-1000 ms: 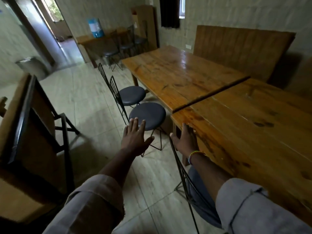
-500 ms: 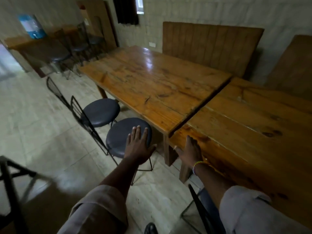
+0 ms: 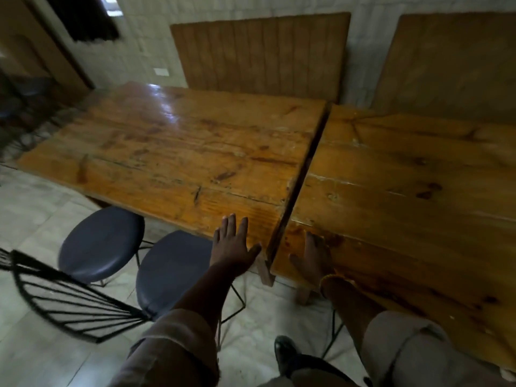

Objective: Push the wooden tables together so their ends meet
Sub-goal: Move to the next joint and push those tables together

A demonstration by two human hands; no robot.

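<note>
Two wooden worktops stood end to end: the left worktop (image 3: 178,152) and the right worktop (image 3: 405,191), with a narrow dark gap (image 3: 301,174) running between their ends from near to far. The right hand (image 3: 314,256) lay flat on the near left corner of the right worktop, fingers spread, beside the gap. The left hand (image 3: 233,247) hovered open, fingers spread, over the near right corner of the left worktop. Two round dark stools (image 3: 102,243) sat tucked at the left worktop's near edge, one wire chair back (image 3: 69,300) nearer. Two wooden panels (image 3: 262,54) leaned against the far wall. Tiled floor (image 3: 33,353) lay open near left.
</note>
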